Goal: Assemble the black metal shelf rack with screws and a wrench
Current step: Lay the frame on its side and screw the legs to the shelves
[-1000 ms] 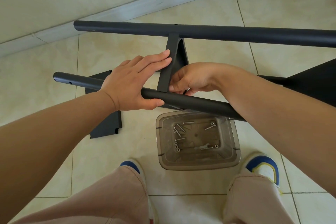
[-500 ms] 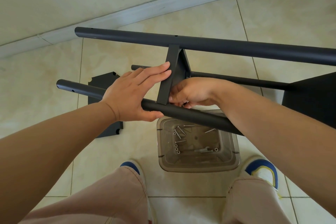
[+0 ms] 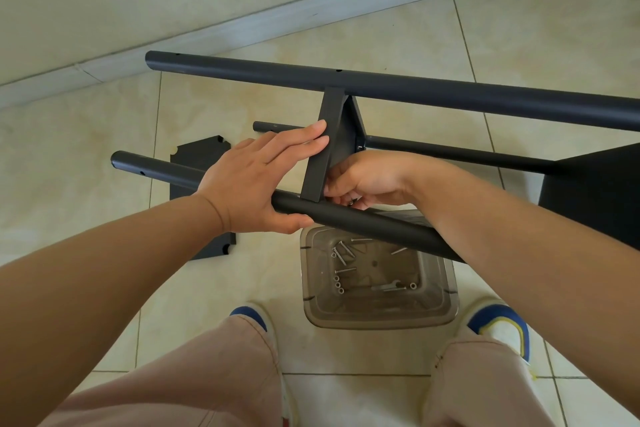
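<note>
Left to right from my feed: loose black shelf panel (image 3: 202, 166) lies flat on the tile floor (image 3: 536, 45) at left, not yet mounted. My left hand (image 3: 256, 180) steadies the joint: fingers straight and pressed against the side of the upright shelf panel (image 3: 320, 163), thumb hooked under the near tube (image 3: 363, 220). That panel spans between the near tube and the far tube (image 3: 415, 88), with a third tube (image 3: 450, 151) lower behind it. My right hand (image 3: 367, 178) is just right of the panel where it meets the near tube, fingers curled around something small and metallic at the joint (a screw, I think, too hidden to confirm). Clear plastic bin (image 3: 379, 279) on the floor below holds the remaining screws (image 3: 343, 253) and the wrench (image 3: 389, 287), so I judge this one is being hand-started, wrench pass still to come. Far right, another black panel (image 3: 595, 191) looks already attached. Progress estimate: partway, frame partly joined, this joint in hand, floor panel and several screws still left
</note>
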